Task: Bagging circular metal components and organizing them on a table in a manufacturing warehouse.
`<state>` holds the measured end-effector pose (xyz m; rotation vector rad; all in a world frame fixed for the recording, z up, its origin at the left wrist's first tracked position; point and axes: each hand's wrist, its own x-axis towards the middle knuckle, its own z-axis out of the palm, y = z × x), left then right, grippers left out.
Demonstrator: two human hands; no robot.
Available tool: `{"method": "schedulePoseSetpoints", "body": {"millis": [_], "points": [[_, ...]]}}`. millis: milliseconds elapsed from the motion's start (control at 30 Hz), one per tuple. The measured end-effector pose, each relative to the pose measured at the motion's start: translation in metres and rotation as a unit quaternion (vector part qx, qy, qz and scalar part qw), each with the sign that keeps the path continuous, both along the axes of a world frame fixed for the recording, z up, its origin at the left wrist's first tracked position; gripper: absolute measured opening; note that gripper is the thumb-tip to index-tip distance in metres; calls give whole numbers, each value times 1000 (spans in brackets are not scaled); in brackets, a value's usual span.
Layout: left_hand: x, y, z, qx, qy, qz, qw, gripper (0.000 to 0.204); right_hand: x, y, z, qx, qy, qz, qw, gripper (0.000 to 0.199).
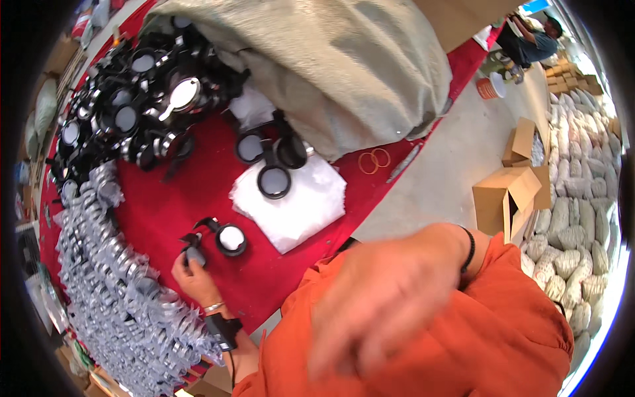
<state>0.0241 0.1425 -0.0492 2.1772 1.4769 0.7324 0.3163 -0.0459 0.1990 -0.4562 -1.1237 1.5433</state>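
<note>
Over the red-covered table, my left hand (193, 276) has its fingers closed on a small black piece with a grey round face (194, 257), partly hidden by the fingers. Just beyond it lies a black round piece with a short handle and a white face (231, 239). My right hand (390, 291) is raised close to the camera in front of my orange top, away from the table; motion smears its fingers. Several similar black round pieces (274, 181) rest on a stack of white sheets (297, 212) in the middle.
A heap of black round pieces (126, 119) covers the far left. Clear-wrapped pieces (126, 298) are packed along the left edge. A beige sack (331, 73) lies at the back beside two rubber bands (375, 161). Cardboard boxes (506, 198), wrapped bundles (579, 218) and a person (529, 43) are at right.
</note>
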Motion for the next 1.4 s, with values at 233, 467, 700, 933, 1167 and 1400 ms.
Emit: {"method": "schedulePoseSetpoints", "body": {"millis": [233, 467, 700, 933, 1167, 1400], "points": [[-5, 14, -3, -309, -137, 104, 935, 35, -3, -28, 12, 67, 34, -81, 994, 17], [37, -32, 35, -229, -281, 89, 928, 33, 11, -38, -176, -92, -634, -288, 712, 20], [68, -93, 59, -340, -272, -59, 898, 15, -8, -28, -232, -21, -696, -320, 642, 16], [94, -119, 58, -409, -325, -77, 849, 14, 12, -15, -223, -152, -518, -311, 782, 10], [122, -131, 60, -605, -363, -16, 708, 24, -10, -29, -187, 65, -572, -309, 757, 10], [122, -133, 60, -505, -450, -52, 734, 31, 22, -44, -170, -189, -402, -431, 785, 30]]}}
